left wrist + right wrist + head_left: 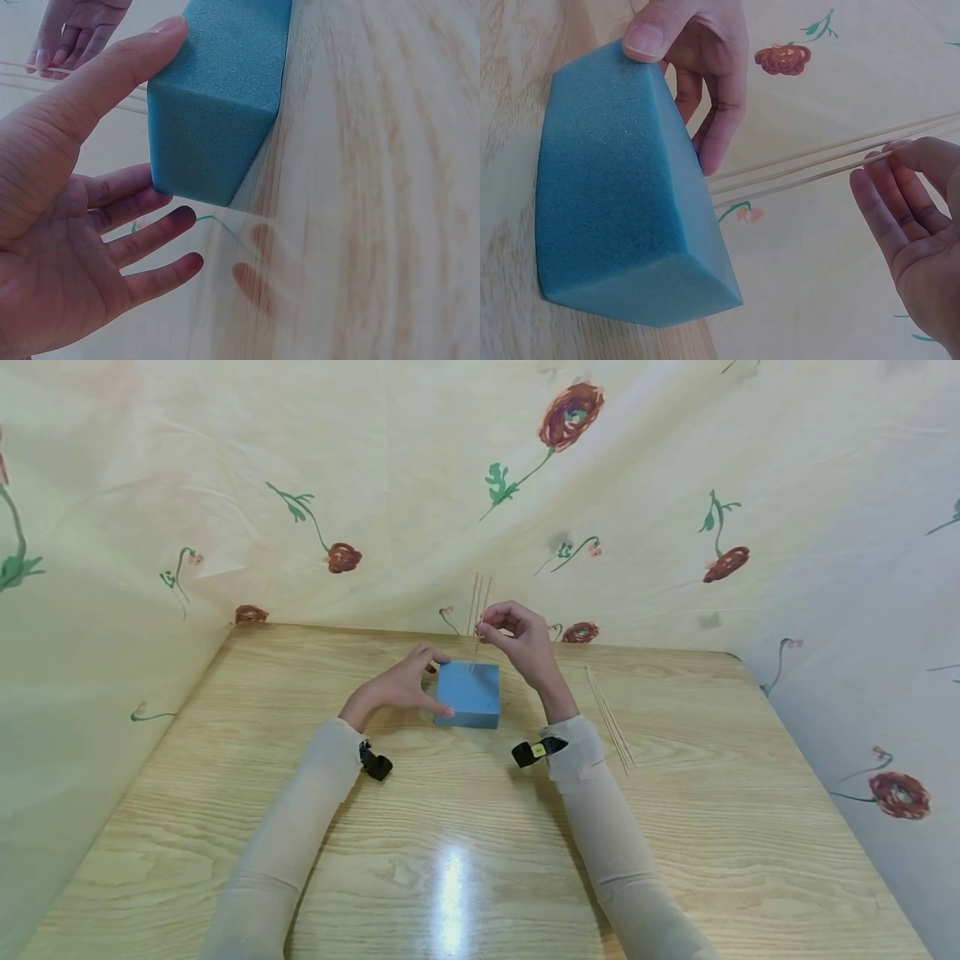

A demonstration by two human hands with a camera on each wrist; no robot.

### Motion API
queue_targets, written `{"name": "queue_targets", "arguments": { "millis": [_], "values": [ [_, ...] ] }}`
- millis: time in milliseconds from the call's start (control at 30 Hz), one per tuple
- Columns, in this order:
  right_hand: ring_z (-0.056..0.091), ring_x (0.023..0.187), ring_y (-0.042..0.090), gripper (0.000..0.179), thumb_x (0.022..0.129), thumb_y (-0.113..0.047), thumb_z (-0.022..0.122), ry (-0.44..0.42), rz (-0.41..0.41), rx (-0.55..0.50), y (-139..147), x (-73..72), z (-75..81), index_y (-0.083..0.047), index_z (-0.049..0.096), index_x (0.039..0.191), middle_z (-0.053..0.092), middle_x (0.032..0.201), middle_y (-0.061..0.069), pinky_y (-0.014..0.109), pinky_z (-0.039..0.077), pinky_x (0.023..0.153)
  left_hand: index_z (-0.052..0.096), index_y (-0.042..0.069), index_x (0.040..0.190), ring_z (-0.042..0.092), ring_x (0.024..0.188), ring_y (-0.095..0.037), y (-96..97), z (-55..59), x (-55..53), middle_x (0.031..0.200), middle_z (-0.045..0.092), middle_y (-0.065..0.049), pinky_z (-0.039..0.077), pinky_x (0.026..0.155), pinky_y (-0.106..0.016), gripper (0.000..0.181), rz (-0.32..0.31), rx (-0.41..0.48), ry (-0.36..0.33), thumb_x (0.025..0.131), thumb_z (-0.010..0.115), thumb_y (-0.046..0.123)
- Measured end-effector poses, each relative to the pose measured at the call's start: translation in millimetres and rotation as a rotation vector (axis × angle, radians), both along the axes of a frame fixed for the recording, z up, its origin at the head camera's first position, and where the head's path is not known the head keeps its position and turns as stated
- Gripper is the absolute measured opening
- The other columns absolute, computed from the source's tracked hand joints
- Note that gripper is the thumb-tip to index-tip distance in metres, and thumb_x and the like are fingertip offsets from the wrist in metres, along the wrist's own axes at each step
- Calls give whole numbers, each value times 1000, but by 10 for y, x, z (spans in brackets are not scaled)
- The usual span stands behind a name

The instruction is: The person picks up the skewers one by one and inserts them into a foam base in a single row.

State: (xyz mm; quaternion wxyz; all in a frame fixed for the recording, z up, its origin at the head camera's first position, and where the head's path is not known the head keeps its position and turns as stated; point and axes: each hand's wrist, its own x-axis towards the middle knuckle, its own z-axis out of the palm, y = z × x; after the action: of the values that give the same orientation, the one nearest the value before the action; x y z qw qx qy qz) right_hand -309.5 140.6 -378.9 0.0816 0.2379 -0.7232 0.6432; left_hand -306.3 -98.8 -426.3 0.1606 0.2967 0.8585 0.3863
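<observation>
A blue foam block (468, 695) lies on the wooden table between my two hands. My left hand (401, 683) holds it at its left end, thumb on the near side and fingertips at the far edge; the other fingers are spread in the left wrist view. Three thin wooden sticks stand up from the block's top face. Above the block, my right hand (522, 639) pinches one wooden stick (802, 179) between thumb and fingertips. Its lower end is at the top face, beside the other two sticks (802, 156).
Several loose wooden sticks (611, 718) lie on the table (405, 877) to the right of my right forearm. A flower-patterned cloth (420, 460) hangs behind the table's far edge and along both sides. Each wrist carries a small black camera.
</observation>
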Motion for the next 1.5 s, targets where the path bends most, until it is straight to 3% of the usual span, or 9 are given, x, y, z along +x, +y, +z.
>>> {"name": "queue_targets", "arguments": {
  "millis": [200,433,733,1167,1500],
  "values": [
    [69,87,25,18,95,1,69,7,-5,2,-2,-10,-13,12,65,109,68,93,7,30,62,78,37,4,151,41,134,-34,5,9,5,148,34,-16,40,114,-51,89,7,0,-8,82,88,28],
    [69,88,27,18,95,0,68,-1,-5,6,-2,-15,-20,11,65,110,68,94,7,31,62,80,37,4,151,42,134,-35,2,12,7,148,35,-16,40,113,-51,89,7,0,-12,82,88,28],
    [69,86,14,18,95,-4,71,14,-11,24,6,8,0,8,67,108,69,95,6,29,62,80,37,3,151,41,134,-35,0,-2,0,147,34,-16,40,114,-51,88,8,6,-11,82,88,27],
    [69,88,14,24,93,-2,73,5,-21,73,68,18,38,11,67,112,71,99,7,23,58,79,36,3,151,41,135,-35,-4,8,12,148,33,-16,40,113,-51,90,0,10,-20,82,88,29],
    [69,86,13,21,93,-5,74,-77,39,165,155,1,74,6,69,110,73,94,-1,24,58,78,37,4,151,41,134,-35,-2,12,16,147,34,-16,41,113,-50,89,7,14,-35,82,88,27]
  ]
}}
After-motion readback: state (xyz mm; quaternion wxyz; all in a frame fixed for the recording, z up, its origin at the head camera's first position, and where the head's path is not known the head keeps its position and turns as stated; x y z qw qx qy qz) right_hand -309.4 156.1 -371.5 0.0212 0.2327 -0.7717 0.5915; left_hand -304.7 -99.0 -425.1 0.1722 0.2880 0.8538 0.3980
